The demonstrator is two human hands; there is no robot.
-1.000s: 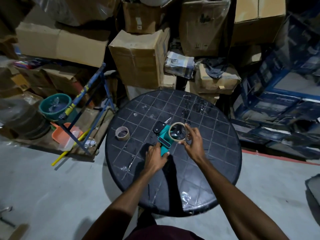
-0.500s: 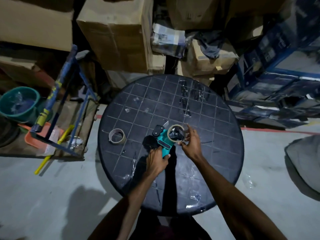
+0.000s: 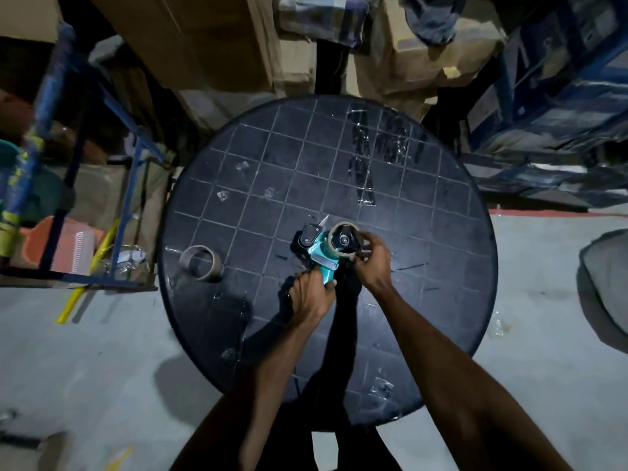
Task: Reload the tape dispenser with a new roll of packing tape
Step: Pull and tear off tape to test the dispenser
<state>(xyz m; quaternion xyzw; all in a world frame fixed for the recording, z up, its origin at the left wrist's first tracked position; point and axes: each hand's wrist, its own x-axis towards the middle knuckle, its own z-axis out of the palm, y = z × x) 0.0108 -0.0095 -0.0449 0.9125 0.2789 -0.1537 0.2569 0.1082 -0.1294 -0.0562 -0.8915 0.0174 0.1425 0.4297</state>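
Note:
A teal tape dispenser (image 3: 321,254) lies near the middle of the round black table (image 3: 441,317). My left hand (image 3: 311,295) is closed around its handle at the near end. A roll of tape (image 3: 344,240) sits on the dispenser's black hub, and the fingers of my right hand (image 3: 372,263) grip the roll's right rim. The dispenser's black front plate and metal blade point away from me. A bare brown cardboard tape core (image 3: 200,262) lies on its side on the table's left part, apart from both hands.
Scraps of clear tape (image 3: 365,171) stick to the tabletop. Cardboard boxes (image 3: 204,39) are stacked behind the table. A blue metal frame (image 3: 98,185) with an orange tray (image 3: 68,244) stands to the left, blue cartons (image 3: 557,107) to the right, grey concrete floor around.
The camera has tilted down and closer, so the table fills more of the view. Both hands keep their hold on dispenser and roll; the right fingers have shifted slightly on the rim.

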